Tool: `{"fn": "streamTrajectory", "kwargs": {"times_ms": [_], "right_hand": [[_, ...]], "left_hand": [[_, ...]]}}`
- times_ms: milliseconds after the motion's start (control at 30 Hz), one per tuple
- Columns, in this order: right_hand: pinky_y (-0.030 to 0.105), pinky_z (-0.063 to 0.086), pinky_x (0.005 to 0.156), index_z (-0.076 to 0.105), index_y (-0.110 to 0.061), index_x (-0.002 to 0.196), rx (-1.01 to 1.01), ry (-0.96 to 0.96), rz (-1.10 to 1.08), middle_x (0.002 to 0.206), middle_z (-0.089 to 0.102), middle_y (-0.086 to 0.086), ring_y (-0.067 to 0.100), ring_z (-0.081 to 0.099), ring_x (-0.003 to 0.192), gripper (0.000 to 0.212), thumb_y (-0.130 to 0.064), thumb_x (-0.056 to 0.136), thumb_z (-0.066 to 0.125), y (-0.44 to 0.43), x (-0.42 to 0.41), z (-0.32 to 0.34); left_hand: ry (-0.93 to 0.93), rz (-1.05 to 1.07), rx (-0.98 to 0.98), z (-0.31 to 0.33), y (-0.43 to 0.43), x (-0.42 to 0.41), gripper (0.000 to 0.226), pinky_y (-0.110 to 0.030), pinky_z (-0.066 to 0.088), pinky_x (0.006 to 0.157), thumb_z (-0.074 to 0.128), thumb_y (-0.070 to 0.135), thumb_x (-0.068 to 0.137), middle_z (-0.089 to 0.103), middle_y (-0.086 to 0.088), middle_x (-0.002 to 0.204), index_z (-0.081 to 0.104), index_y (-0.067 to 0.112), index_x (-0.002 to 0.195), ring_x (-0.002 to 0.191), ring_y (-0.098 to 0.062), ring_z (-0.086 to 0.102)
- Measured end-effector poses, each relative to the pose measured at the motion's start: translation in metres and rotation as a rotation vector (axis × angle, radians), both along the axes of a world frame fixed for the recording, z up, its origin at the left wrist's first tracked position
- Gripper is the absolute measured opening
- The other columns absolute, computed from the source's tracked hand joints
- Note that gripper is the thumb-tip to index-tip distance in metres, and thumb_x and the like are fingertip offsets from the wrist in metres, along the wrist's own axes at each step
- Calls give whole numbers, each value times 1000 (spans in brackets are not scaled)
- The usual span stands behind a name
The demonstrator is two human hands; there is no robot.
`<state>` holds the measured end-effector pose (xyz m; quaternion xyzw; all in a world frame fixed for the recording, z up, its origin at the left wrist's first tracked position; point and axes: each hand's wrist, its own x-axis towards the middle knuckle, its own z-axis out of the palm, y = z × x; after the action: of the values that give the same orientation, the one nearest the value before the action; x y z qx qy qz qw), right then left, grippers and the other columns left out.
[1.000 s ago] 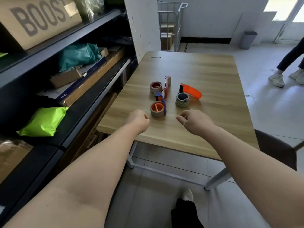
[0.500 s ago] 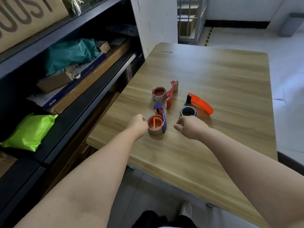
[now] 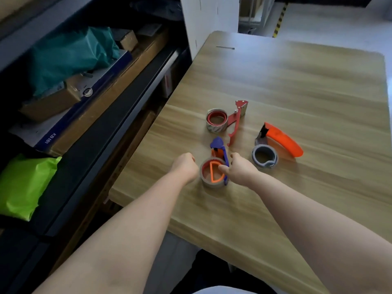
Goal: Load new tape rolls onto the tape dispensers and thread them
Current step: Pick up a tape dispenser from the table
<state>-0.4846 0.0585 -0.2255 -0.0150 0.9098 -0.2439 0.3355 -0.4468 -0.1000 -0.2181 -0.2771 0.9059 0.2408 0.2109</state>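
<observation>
On the wooden table point(image 3: 297, 85) lie three tape dispensers. Nearest is a blue dispenser point(image 3: 220, 147) with an orange hub, and a brown tape roll point(image 3: 206, 183) sits around that hub. My left hand point(image 3: 185, 166) is curled into a fist against the roll's left side and holds nothing. My right hand point(image 3: 240, 169) pinches the blue dispenser's frame, thumb on the hub side. Further back lies a red metal dispenser point(image 3: 235, 122) beside a red-cored roll point(image 3: 216, 120). To the right, an orange dispenser point(image 3: 283, 142) lies by a grey-cored roll point(image 3: 264, 157).
Dark shelving runs along the left with cardboard boxes point(image 3: 70, 96), a teal bag point(image 3: 70, 54) and a lime-green bag point(image 3: 23, 185). A white pillar point(image 3: 210, 20) stands at the table's far left corner. The table's near edge point(image 3: 212, 228) is just below my forearms.
Both hands have moved forward to the blue dispenser. The right hand went from beside the grey-cored roll to the blue frame. The camera has come closer and tilted down.
</observation>
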Motion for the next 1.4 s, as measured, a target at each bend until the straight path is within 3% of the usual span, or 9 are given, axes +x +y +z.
{"fn": "streamTrajectory", "kwargs": {"times_ms": [100, 333, 467, 667, 833, 1033, 1133, 1233, 1400], "right_hand": [[39, 50, 89, 38, -10, 138, 25, -30, -61, 131, 55, 11, 29, 58, 112, 58, -43, 93, 57, -9, -3, -14], [31, 49, 66, 58, -11, 111, 114, -31, -163, 97, 62, 5, 21, 60, 83, 26, -25, 89, 63, -22, -6, -35], [39, 59, 76, 61, -11, 98, 58, -45, -282, 91, 65, 8, 24, 66, 80, 16, -12, 83, 63, -23, -7, -37], [44, 61, 73, 58, -14, 102, -112, 31, -429, 90, 63, 7, 26, 68, 75, 19, -12, 84, 62, -22, -1, -24], [44, 60, 76, 54, -19, 101, -240, 143, -485, 91, 63, 4, 24, 67, 80, 19, -13, 85, 62, -11, 5, 10], [39, 59, 73, 57, -19, 103, -334, 240, -587, 87, 64, -2, 18, 66, 75, 25, -14, 80, 65, 16, 22, 53], [35, 56, 80, 53, -15, 112, -529, 120, -682, 100, 64, 1, 17, 64, 88, 35, -13, 81, 69, 41, 35, 64], [45, 51, 93, 56, -9, 118, -922, -225, -783, 107, 67, 12, 25, 63, 94, 34, -10, 86, 67, 68, 51, 71], [38, 54, 85, 66, -3, 108, -1087, -335, -922, 103, 67, 17, 25, 65, 88, 21, -10, 88, 64, 110, 76, 64]], "left_hand": [[-27, -63, -8, -9, -6, -9, 36, -36, 47, 100, 48, 15, 97, 57, -7, 136, 55, 18, 132, 122, -28, 54], [-97, -226, 31, -22, -20, -23, 36, -34, 46, 101, 51, 17, 95, 57, -7, 137, 56, 17, 131, 124, -27, 54], [-104, -276, 45, -20, -26, -28, 38, -37, 47, 101, 55, 27, 95, 58, -7, 135, 55, 18, 132, 122, -26, 55], [-9, -230, 115, -9, -20, -35, 40, -38, 47, 98, 50, 37, 97, 59, -6, 133, 54, 17, 132, 119, -25, 56], [84, -205, 323, 16, 0, -36, 53, -43, 51, 93, 53, 57, 90, 63, -2, 120, 53, 20, 127, 107, -24, 60], [195, -209, 545, 46, 25, -30, 38, -41, 59, 81, 70, 30, 84, 65, 1, 106, 52, 23, 117, 95, -18, 66], [159, -202, 671, 55, 35, -19, 27, -38, 60, 75, 65, 20, 90, 67, -5, 105, 55, 20, 114, 92, -21, 68], [92, -168, 768, 61, 51, -3, 25, -38, 61, 72, 64, 17, 92, 69, -10, 108, 57, 15, 115, 88, -23, 70], [67, -182, 810, 74, 96, 18, 32, -41, 59, 83, 68, 21, 90, 70, -10, 114, 58, 14, 120, 91, -19, 68]]}}
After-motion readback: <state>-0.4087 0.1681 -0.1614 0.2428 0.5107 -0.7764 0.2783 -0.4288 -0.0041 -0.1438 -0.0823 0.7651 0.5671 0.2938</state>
